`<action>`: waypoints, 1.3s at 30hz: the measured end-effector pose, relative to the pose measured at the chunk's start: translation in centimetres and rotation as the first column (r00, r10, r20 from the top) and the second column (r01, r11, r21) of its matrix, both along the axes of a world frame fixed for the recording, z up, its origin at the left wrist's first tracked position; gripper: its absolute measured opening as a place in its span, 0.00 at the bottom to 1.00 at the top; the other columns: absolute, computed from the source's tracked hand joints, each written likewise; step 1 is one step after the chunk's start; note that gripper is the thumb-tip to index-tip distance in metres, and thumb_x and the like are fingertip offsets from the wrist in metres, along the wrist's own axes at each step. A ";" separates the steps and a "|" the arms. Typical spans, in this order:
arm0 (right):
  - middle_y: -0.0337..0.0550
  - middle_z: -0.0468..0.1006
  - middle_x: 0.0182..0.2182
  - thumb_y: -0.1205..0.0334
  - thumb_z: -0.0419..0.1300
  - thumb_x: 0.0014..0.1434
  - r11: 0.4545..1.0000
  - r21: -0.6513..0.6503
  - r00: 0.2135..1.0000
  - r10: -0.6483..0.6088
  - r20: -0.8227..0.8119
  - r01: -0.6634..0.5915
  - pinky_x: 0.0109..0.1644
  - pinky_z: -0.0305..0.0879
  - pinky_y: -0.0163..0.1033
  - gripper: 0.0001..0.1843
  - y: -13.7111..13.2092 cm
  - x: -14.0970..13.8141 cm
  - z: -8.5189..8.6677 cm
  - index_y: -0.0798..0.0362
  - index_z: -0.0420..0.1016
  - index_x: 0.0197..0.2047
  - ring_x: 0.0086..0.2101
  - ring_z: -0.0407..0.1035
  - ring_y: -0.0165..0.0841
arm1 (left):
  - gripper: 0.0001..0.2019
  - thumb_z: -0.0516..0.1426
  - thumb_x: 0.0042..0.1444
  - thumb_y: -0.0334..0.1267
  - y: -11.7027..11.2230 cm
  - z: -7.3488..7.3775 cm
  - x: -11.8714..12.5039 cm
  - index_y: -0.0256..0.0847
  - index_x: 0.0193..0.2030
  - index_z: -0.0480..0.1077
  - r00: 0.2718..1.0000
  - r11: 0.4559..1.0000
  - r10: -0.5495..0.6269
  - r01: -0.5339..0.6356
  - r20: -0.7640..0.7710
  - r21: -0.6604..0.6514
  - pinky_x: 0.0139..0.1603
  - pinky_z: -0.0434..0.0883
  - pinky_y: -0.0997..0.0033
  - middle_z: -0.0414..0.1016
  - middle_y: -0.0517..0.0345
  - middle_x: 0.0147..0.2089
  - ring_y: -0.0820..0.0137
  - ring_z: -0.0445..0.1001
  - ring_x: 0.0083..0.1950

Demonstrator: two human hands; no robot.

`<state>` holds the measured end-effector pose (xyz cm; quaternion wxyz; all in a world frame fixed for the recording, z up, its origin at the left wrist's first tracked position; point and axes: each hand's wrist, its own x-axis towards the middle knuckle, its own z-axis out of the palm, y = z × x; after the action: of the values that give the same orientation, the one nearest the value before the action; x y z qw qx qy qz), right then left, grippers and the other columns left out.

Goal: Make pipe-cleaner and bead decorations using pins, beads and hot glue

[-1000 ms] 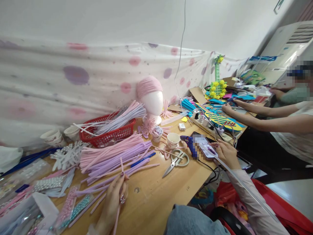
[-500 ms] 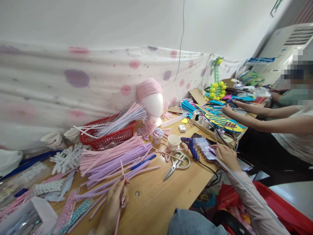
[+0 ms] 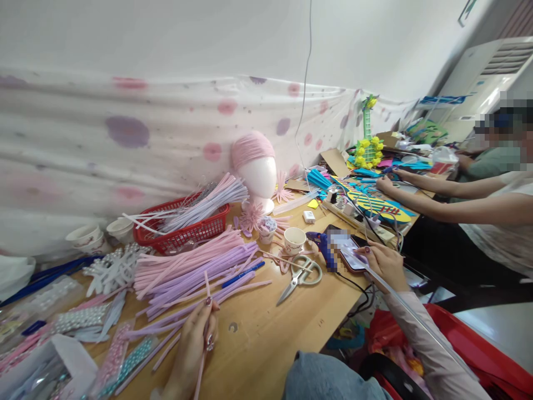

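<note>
My left hand (image 3: 195,339) is closed around a pink pipe cleaner (image 3: 207,284), whose tip stands up above the thumb and whose other end runs down past the palm. Beside it lie bundles of pink pipe cleaners (image 3: 187,258) and purple pipe cleaners (image 3: 200,279). My right hand (image 3: 385,264) is over a phone (image 3: 353,258) with a lit screen, its fingers at the screen's edge. A long translucent stick (image 3: 416,311), like a glue stick, is pinched in this hand and slants down to the lower right. Left of the phone is a blue glue gun (image 3: 322,247), partly blurred.
Scissors (image 3: 300,278) and a paper cup (image 3: 295,241) lie between my hands. A red basket (image 3: 183,236) of pale stems and a foam head (image 3: 259,175) stand behind. Bead packets (image 3: 114,355) are at left. Another person's arms (image 3: 433,205) reach over the table at right.
The view has shifted very slightly. Both hands keep their holds, and nothing on the table has visibly moved.
</note>
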<state>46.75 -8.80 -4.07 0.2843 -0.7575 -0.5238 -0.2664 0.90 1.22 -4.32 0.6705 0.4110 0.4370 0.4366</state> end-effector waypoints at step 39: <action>0.31 0.63 0.19 0.41 0.49 0.64 0.542 0.295 -0.053 0.416 -0.908 -0.787 0.20 0.50 0.32 0.21 4.8 -24.9 6.6 0.51 0.64 0.37 0.17 0.54 0.25 | 0.24 0.57 0.49 0.62 -1.4 5.2 4.2 0.40 0.23 0.65 0.888 0.879 -0.454 0.459 -0.064 0.130 0.13 0.45 0.76 0.49 0.72 0.09 0.81 0.43 0.11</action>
<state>21.82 -3.99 2.50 0.4851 -0.4687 -0.5723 0.4664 5.09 -0.16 0.90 0.7167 0.5555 0.3062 0.2896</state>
